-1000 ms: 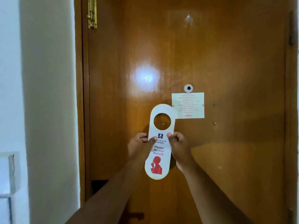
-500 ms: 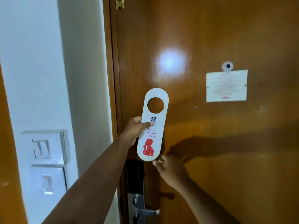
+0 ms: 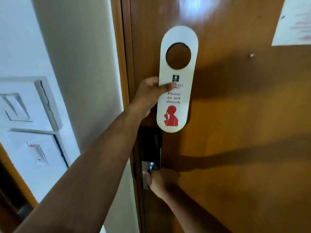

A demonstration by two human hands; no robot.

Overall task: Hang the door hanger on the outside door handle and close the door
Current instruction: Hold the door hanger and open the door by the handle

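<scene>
My left hand (image 3: 149, 93) pinches a white door hanger (image 3: 176, 105) upright in front of the closed brown wooden door (image 3: 235, 115). The hanger has a round hole near its top, red "Please do not disturb" text and a red figure. Lower down, my right hand (image 3: 161, 181) is wrapped around the inside door handle (image 3: 151, 167), which sits under a black lock plate (image 3: 149, 145). Most of the handle is hidden by the fingers.
The door frame (image 3: 121, 64) runs down the door's left edge. On the white wall to the left are two switch plates (image 3: 25, 105). A white paper notice (image 3: 294, 22) is stuck to the door at the upper right.
My right hand let go of the hanger and dropped down onto the door handle. My left hand alone now holds the hanger. The view has moved closer and lower.
</scene>
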